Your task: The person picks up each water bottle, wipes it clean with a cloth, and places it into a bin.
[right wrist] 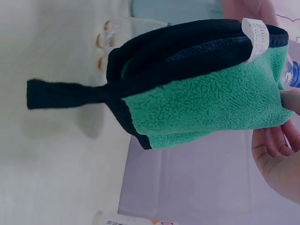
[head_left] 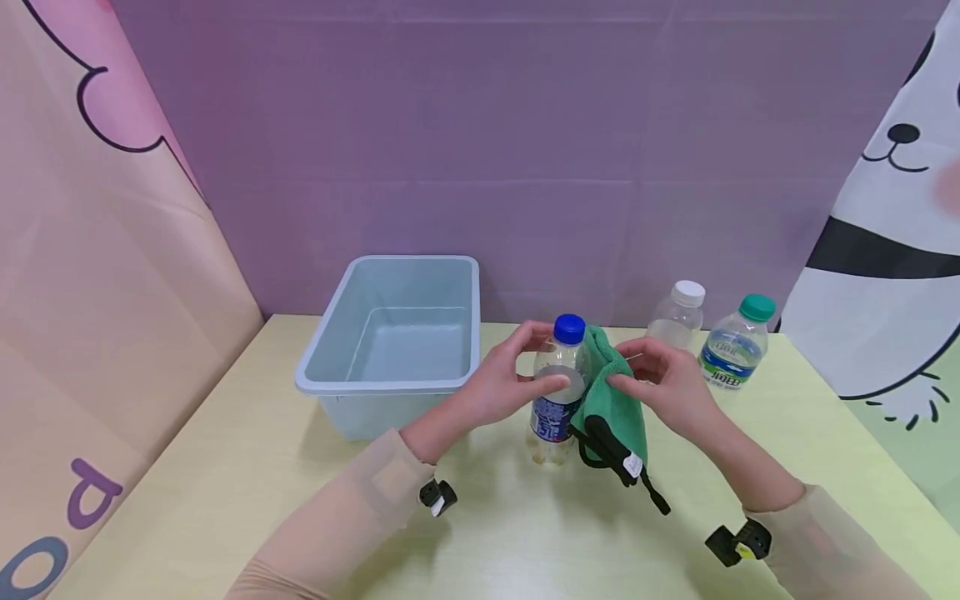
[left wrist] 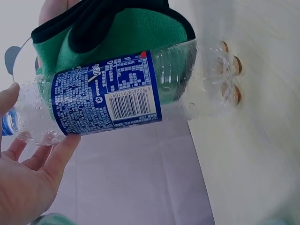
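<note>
A clear plastic bottle with a blue cap and blue label stands upright in my left hand. The thumb is on its near side and the fingers curl round behind its upper part. My right hand pinches the top of a green towel with black edging, which hangs folded just right of the bottle. Its dark hanging loop and white tag show in the right wrist view. The barcode label faces the left wrist camera. Whether the bottle's base touches the table I cannot tell.
A light blue plastic bin stands on the table to the left of my hands. Behind my right hand are a white-capped bottle and a green-capped bottle. A purple cloth backdrop rises at the table's far edge.
</note>
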### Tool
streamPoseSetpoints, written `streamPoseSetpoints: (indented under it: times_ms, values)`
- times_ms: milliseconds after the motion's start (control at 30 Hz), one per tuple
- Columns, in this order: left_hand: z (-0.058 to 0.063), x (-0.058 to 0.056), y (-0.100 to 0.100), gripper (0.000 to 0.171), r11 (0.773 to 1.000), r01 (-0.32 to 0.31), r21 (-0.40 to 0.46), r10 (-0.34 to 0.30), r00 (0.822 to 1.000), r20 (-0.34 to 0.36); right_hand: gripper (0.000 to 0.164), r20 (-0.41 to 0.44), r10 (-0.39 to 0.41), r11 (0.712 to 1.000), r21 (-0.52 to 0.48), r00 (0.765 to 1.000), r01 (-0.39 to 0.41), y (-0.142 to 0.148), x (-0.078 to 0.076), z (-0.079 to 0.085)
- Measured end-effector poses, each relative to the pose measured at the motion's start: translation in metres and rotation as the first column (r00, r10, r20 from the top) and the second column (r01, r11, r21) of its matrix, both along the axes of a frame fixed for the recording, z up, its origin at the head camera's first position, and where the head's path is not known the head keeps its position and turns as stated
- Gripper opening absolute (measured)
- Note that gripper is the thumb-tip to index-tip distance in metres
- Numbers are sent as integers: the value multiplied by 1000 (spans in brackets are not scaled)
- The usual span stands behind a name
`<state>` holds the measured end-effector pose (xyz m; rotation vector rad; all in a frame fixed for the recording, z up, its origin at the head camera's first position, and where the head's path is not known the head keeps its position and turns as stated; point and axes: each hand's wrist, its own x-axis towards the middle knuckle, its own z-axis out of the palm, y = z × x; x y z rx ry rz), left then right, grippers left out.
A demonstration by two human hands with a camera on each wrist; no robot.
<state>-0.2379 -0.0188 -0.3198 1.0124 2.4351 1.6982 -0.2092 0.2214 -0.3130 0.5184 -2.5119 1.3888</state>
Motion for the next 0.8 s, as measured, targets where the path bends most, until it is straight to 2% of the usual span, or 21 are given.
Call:
streamPoseSetpoints:
  times_ms: [300, 467, 800]
  values:
    - [4, -3, -4, 54, 1000, 14, -11, -14, 1000, -1, 29, 3, 5, 1000, 18, 1000, -6, 6, -2, -7]
    - [10, -3, -8, 55, 999, 7, -41, -8, 1000, -16, 28, -3, 9, 999, 30, 1000, -9, 6, -1, -9]
    - [25, -8, -19, 56, 999, -12, -44, 10, 998, -58, 29, 14, 14, 1000, 23, 1000, -15, 11, 0, -14]
